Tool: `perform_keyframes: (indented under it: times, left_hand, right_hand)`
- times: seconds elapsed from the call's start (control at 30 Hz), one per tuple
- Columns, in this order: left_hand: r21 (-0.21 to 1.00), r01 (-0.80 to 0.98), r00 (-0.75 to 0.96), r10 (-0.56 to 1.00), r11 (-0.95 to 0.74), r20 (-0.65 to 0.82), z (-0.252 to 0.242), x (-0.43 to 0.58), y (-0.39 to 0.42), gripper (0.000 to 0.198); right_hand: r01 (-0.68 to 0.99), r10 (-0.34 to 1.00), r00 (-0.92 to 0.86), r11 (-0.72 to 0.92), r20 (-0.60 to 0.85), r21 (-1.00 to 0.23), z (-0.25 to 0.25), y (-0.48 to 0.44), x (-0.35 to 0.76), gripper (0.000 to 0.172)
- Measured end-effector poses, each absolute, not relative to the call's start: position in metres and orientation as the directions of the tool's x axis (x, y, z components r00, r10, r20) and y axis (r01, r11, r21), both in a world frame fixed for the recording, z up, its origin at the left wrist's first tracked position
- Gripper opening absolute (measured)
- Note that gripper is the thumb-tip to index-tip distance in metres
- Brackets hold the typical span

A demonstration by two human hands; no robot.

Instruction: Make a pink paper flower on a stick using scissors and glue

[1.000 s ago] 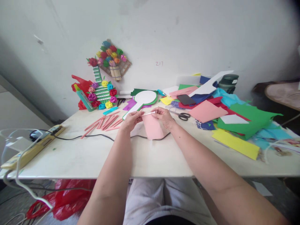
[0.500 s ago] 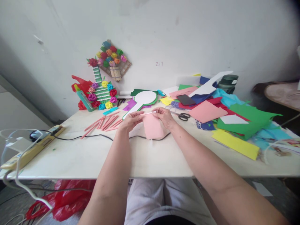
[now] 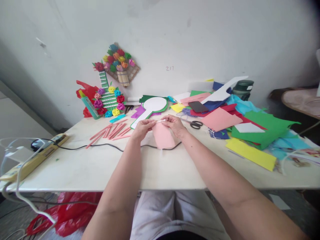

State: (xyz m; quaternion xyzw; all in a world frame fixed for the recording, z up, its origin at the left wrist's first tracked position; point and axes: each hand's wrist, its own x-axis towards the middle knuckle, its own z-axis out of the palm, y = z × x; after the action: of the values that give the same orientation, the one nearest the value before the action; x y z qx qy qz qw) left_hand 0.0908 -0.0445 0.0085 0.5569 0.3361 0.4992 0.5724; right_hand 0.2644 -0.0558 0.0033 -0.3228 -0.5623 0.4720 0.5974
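Note:
Between my hands hangs a small pink paper sheet (image 3: 163,136), its top edge rolled into a narrow pale strip. My left hand (image 3: 144,128) pinches the left end of that edge with thumb and fingers. At the other end, my right hand (image 3: 174,124) pinches the same edge; the fingertips partly hide the roll. Left of my left hand, several thin rolled pink paper sticks (image 3: 117,130) lie on the table. Just behind my hands rests a white paddle-shaped cutout (image 3: 154,104) with a green border. To the right of my right hand are black-handled scissors (image 3: 196,124).
Coloured paper sheets (image 3: 262,126) and a dark phone (image 3: 198,106) cover the table's right side, near a dark green bottle (image 3: 243,89). At left stand a glue bottle (image 3: 90,106) and a flower-decorated guitar shape (image 3: 110,98). A black cable (image 3: 100,144) runs from a power strip (image 3: 37,160).
My left hand has shifted slightly right along the rolled edge, closer to my right hand. The paper still hangs below, tilted a little differently.

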Motion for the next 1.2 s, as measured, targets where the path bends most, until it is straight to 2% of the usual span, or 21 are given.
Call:
perform_keyframes:
  times: [0.1,0.37,0.73,1.2]
  left_hand:
    - [0.974,-0.193,0.252,0.953,-0.121,0.168,0.0092,0.0911,-0.0454,0.030]
    - [0.970,-0.216,0.238,0.957,-0.111,0.163,0.0104,0.0893,-0.0452,0.029]
    - [0.963,-0.251,0.252,0.954,-0.099,0.164,0.0114,0.0879,-0.0458,0.027]
    - [0.963,-0.249,0.235,0.958,-0.102,0.163,0.0145,0.0890,-0.0488,0.027]
  right_hand:
    - [-0.193,0.928,-0.077,0.344,0.363,-0.919,0.0043,-0.0564,0.2644,0.022]
    - [-0.255,0.944,-0.093,0.284,0.315,-0.924,0.0042,-0.0560,0.2666,0.039]
    - [-0.252,0.955,-0.076,0.261,0.288,-0.932,0.0050,-0.0559,0.2664,0.025]
    - [-0.295,0.959,-0.083,0.235,0.270,-0.926,0.0055,-0.0570,0.2669,0.021]
